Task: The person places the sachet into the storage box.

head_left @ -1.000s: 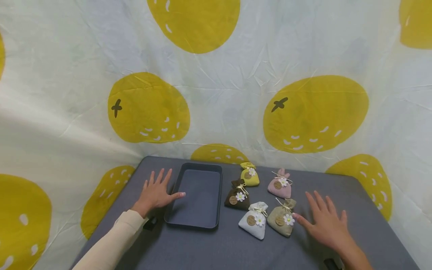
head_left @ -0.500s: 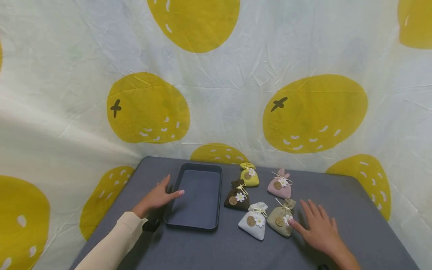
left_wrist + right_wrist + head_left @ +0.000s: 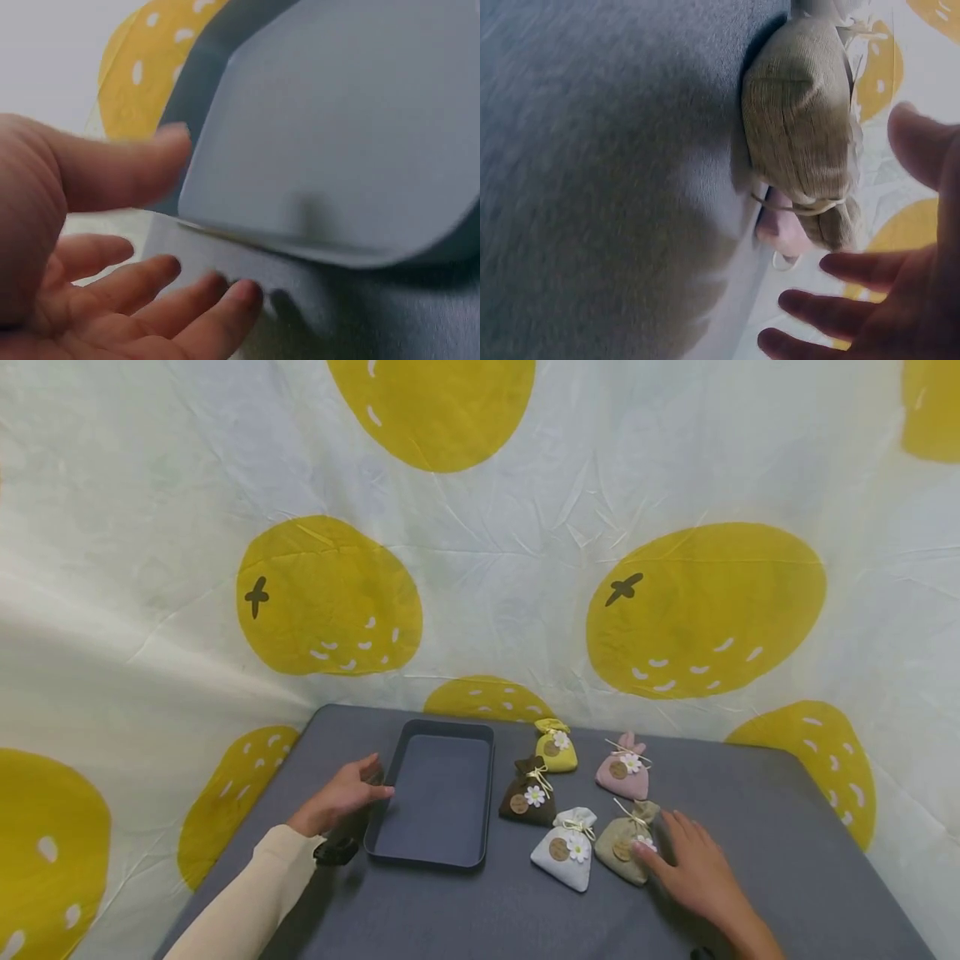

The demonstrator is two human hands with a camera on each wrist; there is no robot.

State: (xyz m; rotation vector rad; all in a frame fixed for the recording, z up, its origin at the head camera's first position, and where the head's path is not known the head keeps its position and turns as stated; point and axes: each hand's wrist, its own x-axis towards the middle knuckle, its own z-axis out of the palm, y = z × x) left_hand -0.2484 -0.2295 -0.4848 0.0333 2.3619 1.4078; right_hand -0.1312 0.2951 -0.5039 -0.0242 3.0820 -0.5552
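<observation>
At the left long edge of a dark grey tray, my left hand hovers with its thumb over the rim. In the left wrist view, that hand's fingers are spread and hold nothing. My right hand is beside a tan drawstring pouch, its thumb in front of the pouch's flower. From the right wrist, the tan pouch shows a gap to the fingers, which are spread. Around it lie a white pouch, a brown pouch, a pink pouch and a yellow pouch.
A grey cloth-covered table bears everything. Behind and at the sides hangs a white curtain printed with large yellow fruit. The brown pouch lies close to the tray's right edge.
My right hand has moved left to the tan pouch, its thumb now farther across it. My left hand's fingers have drawn in from a wide spread. Tray and pouches stay in place.
</observation>
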